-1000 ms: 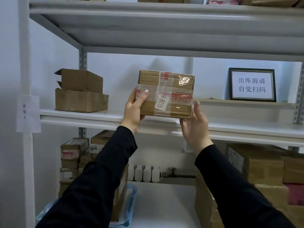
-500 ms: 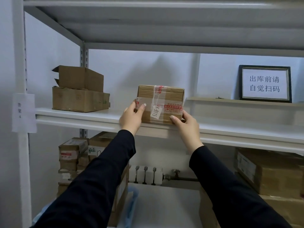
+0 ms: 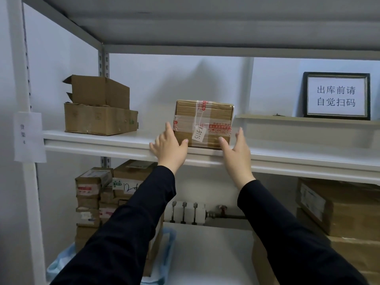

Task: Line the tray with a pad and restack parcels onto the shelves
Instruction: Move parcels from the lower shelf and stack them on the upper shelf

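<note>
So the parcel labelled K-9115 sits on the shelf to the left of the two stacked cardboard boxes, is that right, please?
Not quite: the head view shows the parcel on the shelf to the right of the two stacked cardboard boxes, not the left.

The taped parcel [image 3: 205,120], labelled K-9115, stands upright on the middle shelf [image 3: 102,138], near its front edge. The left hand [image 3: 170,145] flanks the parcel's left side, fingers straight, thumb tip on the lower front face. The right hand [image 3: 236,149] is placed likewise at the right side. Two stacked cardboard boxes [image 3: 100,120] occupy the same shelf, well apart to the left. A framed sign [image 3: 336,95] stands far right
</note>
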Available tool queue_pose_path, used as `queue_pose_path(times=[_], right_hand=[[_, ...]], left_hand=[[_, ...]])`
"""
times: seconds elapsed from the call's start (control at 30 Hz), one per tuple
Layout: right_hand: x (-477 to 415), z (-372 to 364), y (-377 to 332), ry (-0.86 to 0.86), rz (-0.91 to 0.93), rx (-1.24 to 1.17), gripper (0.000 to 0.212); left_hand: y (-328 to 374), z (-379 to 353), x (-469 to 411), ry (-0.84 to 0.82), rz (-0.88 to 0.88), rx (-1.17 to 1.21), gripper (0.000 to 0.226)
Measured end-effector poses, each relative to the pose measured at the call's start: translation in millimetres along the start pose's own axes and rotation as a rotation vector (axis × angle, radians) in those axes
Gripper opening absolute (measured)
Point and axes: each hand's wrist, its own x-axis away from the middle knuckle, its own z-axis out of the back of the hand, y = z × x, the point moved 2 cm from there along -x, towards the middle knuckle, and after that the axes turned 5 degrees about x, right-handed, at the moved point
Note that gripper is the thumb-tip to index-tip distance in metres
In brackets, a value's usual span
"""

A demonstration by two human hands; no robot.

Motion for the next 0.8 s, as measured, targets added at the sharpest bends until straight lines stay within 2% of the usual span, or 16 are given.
queue_pose_path(times=[0.03, 0.1, 0.17, 0.2, 0.33, 0.43, 0.5, 0.63, 0.8], right_hand=[[8, 5, 0, 0.079, 0.031, -0.068, 0.057], [24, 14, 2, 0.17, 0.08, -0.118, 0.035], [37, 21, 8, 0.141, 0.06, -0.107, 0.011], [42, 23, 12, 0.103, 0.029, -0.104, 0.009], [69, 36, 36, -0.045, -0.117, -0.034, 0.018], [92, 49, 57, -0.14, -0.197, 0.058, 0.023], [106, 58, 79, -0.188, -0.28, 0.121, 0.029], [127, 76, 129, -0.246, -0.428, 0.254, 0.039], [129, 108, 180, -0.267, -0.585, 0.338, 0.053]], left_hand=[[1, 0, 6, 0.03, -0.002, 0.03, 0.077], [5, -1, 20, 0.097, 0.003, 0.137, 0.077], [10, -6, 36, 0.165, 0.001, 0.272, 0.073], [12, -10, 43, 0.185, 0.001, 0.35, 0.07], [18, -32, 81, 0.071, 0.033, 0.76, 0.049], [17, -50, 111, -0.013, 0.056, 0.924, 0.022], [13, -67, 130, -0.129, 0.132, 0.957, 0.014], [1, -106, 159, -0.421, 0.347, 0.952, 0.019], [0, -158, 184, -0.534, 0.542, 0.912, 0.014]])
